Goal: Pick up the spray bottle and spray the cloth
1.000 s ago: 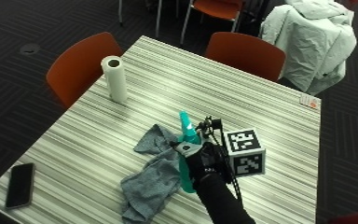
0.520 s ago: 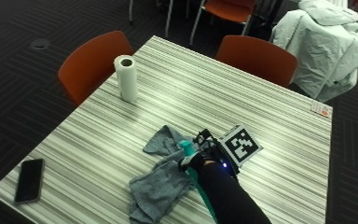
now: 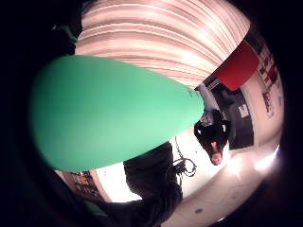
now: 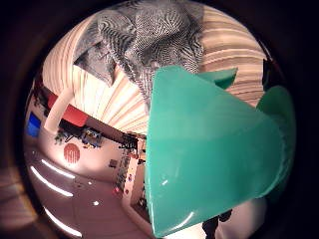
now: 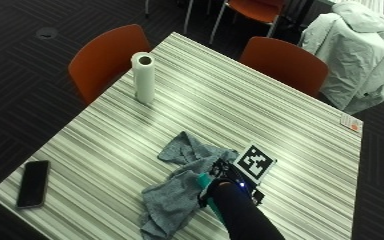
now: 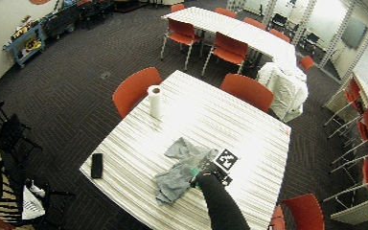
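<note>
One gloved hand grips the teal bottle, fingers curled round it, and holds it right over the grey cloth crumpled on the striped table. We judge the pickup done and the spraying in hand: in the thumb-side palm view the bottle fills the frame with the cloth just beyond. Next we would aim the nozzle down and squeeze the trigger. Well apart stand a paper roll and a phone; neither blocks us.

paper towel roll (upright), phone, 2 chairs
</note>
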`<act>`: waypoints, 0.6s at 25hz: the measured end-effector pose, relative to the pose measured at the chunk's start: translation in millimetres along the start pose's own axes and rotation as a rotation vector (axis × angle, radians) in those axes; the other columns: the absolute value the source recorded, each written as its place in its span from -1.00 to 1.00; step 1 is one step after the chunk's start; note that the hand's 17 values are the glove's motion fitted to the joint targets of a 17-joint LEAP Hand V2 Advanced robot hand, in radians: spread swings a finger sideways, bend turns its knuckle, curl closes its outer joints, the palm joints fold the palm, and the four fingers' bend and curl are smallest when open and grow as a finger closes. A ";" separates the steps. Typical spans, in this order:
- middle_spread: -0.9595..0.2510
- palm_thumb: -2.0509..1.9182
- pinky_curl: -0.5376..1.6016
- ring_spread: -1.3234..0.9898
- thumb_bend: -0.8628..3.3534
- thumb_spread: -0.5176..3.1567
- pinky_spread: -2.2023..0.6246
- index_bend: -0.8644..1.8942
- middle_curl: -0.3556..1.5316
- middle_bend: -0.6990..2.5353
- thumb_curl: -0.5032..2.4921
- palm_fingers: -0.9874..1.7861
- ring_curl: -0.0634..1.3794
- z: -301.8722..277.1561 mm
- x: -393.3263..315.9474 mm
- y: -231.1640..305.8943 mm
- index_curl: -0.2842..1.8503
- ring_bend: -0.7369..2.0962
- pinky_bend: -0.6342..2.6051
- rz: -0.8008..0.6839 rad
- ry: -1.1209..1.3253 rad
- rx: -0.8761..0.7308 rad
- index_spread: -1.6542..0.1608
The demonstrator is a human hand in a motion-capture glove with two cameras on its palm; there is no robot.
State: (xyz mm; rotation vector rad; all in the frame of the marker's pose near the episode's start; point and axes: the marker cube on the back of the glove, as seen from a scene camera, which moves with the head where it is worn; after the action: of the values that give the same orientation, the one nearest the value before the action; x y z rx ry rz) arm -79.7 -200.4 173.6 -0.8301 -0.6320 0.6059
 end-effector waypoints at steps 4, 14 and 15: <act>0.55 0.60 -0.27 0.06 -0.60 -0.45 0.60 -0.24 -0.06 -0.33 -0.19 0.28 -0.27 2.7 -0.8 5.0 -0.20 -0.15 -0.51 -0.014 -0.011 -0.052 0.62; 0.55 0.60 -0.26 0.06 -0.60 -0.45 0.60 -0.24 -0.05 -0.33 -0.19 0.28 -0.26 -10.6 -16.6 21.1 -0.20 -0.15 -0.52 -0.184 -0.169 0.023 0.62; 0.55 0.60 -0.25 0.06 -0.60 -0.45 0.60 -0.24 -0.05 -0.33 -0.19 0.28 -0.26 -11.7 -19.5 26.7 -0.20 -0.16 -0.52 -0.258 -0.198 0.030 0.62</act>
State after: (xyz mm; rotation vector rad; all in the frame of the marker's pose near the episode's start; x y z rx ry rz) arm -90.6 -205.4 140.6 -0.6513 -0.8933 0.4633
